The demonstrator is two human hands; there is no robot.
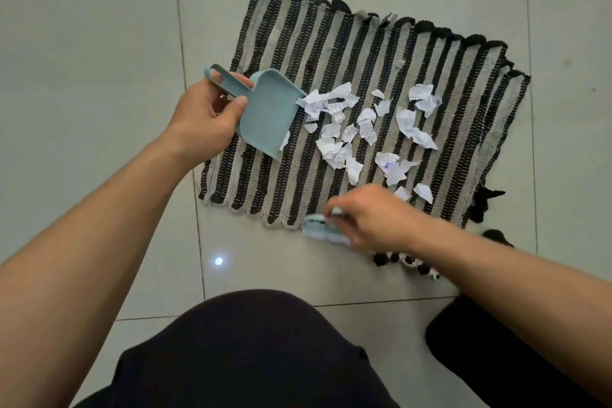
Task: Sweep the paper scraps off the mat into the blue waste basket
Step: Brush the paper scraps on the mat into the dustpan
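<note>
Paper scraps (366,129) lay scattered across the right half of the striped mat (284,182), white torn bits on black and grey bands, and the mat sat flat on the pale tiled floor (82,60). Over on the left, the left hand (207,113) had its fingers and thumb wrapped round the looped handle of a light blue dustpan (270,113), gripping it firmly. That pan was tipped with its open lip down on the mat, touching the nearest scraps at the left edge of the pile, and one small bit lay right by its lower corner. Down at the mat's near edge, the right hand (371,219) was curled round a small light blue brush (326,228), pinched in the fingers; the brush was blurred, so its bristles could not be made out clearly. It sat just at the fringe where mat met floor, near the lowest scraps but apart from the main heap. A bright spot of light (218,261) shone on the tile below the mat. Dark trousers (251,351) filled the bottom of the view, with a dark patterned thing, partly hidden, under the right forearm.
</note>
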